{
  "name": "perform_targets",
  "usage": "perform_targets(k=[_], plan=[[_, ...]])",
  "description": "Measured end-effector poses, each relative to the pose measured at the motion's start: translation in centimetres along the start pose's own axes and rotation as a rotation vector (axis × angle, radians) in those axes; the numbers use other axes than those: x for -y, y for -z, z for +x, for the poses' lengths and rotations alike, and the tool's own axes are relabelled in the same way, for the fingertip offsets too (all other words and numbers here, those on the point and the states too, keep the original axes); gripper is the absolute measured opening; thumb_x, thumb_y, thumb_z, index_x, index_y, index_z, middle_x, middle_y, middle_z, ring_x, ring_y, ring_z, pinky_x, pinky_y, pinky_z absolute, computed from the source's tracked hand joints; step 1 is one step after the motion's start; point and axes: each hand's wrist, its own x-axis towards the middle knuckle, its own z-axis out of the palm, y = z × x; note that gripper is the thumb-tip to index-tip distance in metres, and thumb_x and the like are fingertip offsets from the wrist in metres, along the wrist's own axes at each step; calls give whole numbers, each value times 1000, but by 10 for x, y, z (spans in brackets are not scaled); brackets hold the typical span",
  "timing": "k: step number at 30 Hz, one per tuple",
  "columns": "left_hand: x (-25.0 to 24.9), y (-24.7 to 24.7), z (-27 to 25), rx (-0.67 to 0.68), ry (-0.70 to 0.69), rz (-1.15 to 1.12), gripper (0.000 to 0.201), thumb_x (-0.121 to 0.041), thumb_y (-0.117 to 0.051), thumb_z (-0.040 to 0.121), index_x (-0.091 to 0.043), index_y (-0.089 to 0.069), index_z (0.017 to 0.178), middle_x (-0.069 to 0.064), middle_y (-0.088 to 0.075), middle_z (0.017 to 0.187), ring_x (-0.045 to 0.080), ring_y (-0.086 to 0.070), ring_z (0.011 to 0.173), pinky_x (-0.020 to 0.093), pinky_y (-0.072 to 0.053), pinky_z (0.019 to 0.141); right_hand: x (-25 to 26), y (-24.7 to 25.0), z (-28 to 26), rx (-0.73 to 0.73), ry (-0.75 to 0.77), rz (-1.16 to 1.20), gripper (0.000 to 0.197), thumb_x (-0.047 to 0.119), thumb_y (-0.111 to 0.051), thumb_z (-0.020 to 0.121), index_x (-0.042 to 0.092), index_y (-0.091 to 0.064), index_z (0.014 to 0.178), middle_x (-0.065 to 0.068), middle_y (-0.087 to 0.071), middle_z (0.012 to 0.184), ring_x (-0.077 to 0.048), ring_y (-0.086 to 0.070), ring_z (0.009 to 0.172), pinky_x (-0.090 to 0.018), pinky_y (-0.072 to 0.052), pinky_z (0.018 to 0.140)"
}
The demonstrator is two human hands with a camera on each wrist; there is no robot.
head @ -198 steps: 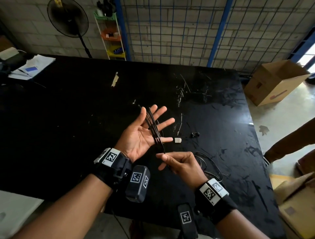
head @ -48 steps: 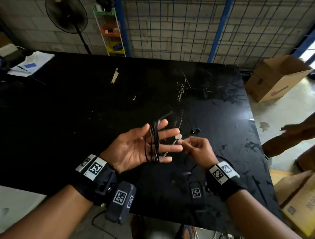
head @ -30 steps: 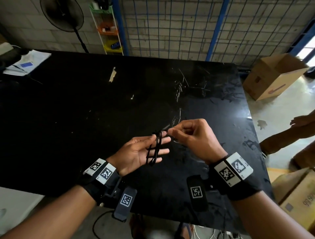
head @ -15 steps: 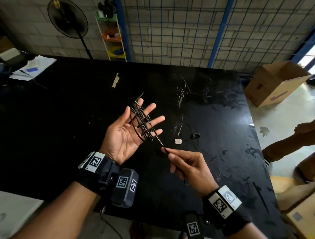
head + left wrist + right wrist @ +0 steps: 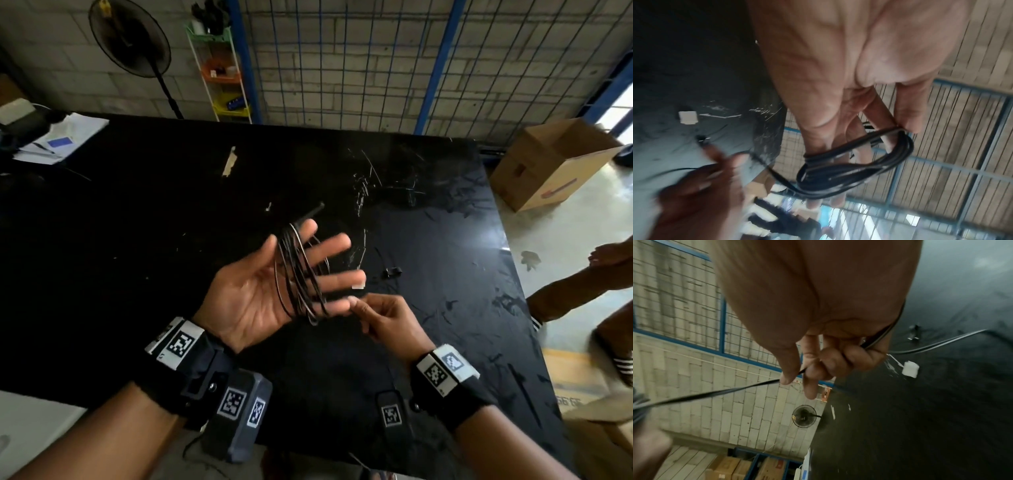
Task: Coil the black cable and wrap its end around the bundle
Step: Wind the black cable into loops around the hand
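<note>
Several loops of the thin black rubber cable (image 5: 301,274) circle the straight, spread fingers of the left hand (image 5: 260,294) above the black desk (image 5: 137,212). The right hand (image 5: 383,318) pinches the cable's free strand, its grip narrow, just beside the coil.

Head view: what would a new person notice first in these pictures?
First, the black cable looped several times around the spread fingers of the left hand, held palm up over the black table. Beside it, the right hand pinches the loose strand. A cardboard box stands on the floor at right.
</note>
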Motion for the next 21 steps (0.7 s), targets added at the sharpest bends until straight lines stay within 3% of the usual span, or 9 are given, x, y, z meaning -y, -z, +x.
perform_targets(k=[3,5,6,11,15,19,21], plan=[[16,0,-6,-56,156,137,44,-30,-53,105,-7,-55,143,25,-33,164,63,-21,148,73,-10,120,22,13,18,-73,72,-92,32,48,-79,84,27,-73,61,6,-60,52,-7,-50,52,-26,-40,51],[24,4,-10,-101,216,276,44,-29,-59,103,-5,-60,140,28,-36,162,62,-31,145,69,-18,120,40,20,28,-111,107,-227,46,65,-84,68,21,-71,63,-1,-67,57,-8,-57,55,-38,-51,58],[27,7,-12,-124,229,321,45,-28,-61,102,-2,-60,139,28,-39,161,60,-36,144,65,-23,119,50,22,31,-122,121,-317,49,64,-86,65,17,-71,65,-1,-68,58,-7,-57,55,-38,-53,60],[34,23,-11,-297,260,388,52,-33,-70,95,-2,-63,137,19,-52,155,46,-52,139,55,-32,119,93,25,29,-67,188,-516,41,44,-90,73,15,-65,60,12,-56,48,0,-51,46,-20,-46,55],[37,35,-8,-449,200,470,47,-25,-48,102,-2,-56,142,13,-58,151,40,-59,135,57,-34,119,103,10,15,-36,256,-517,33,35,-84,84,16,-68,62,19,-56,44,1,-53,44,-10,-39,52],[33,38,-3,-515,89,502,37,-28,-56,98,-11,-71,128,12,-64,145,39,-60,134,57,-37,118,98,-5,-3,-34,301,-433,16,19,-73,94,15,-80,81,24,-60,50,4,-55,46,-8,-37,51],[29,39,0,-553,14,486,39,-29,-58,98,-11,-69,132,14,-65,143,40,-60,134,58,-38,117,88,-14,-11,-9,289,-383,14,17,-68,97,21,-81,98,16,-58,53,1,-49,47,-14,-37,52]])
